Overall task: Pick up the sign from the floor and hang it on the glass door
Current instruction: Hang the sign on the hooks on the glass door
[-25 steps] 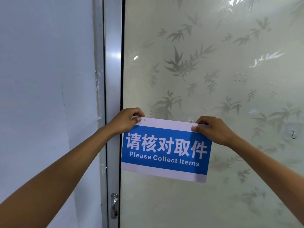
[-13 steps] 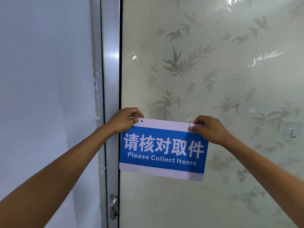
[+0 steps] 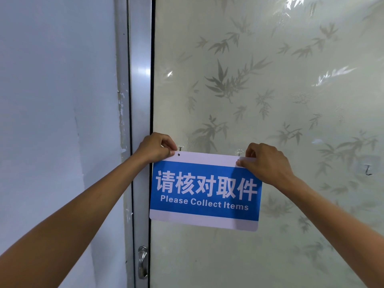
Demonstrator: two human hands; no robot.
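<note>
A blue and white sign [image 3: 204, 192] reading "Please Collect Items" is held flat against the frosted glass door [image 3: 270, 80], which has a bamboo-leaf pattern. My left hand [image 3: 154, 147] pinches the sign's top left corner, beside a small hole in the sign. My right hand [image 3: 265, 161] pinches the top right corner and covers it. Two small clear hooks stick to the glass just above the sign's top edge: the left hook [image 3: 181, 147] and the right hook [image 3: 239, 151]. The sign tilts slightly down to the right.
A metal door frame [image 3: 140, 80] runs vertically left of the glass, with a small metal handle [image 3: 143, 261] low down. A pale wall [image 3: 58, 100] with chipped paint fills the left side. Another small hook [image 3: 368, 171] sits on the glass at the right.
Both hands have shifted the sign slightly down and left, so its top edge now sits just below the two hooks, which have come into sight.
</note>
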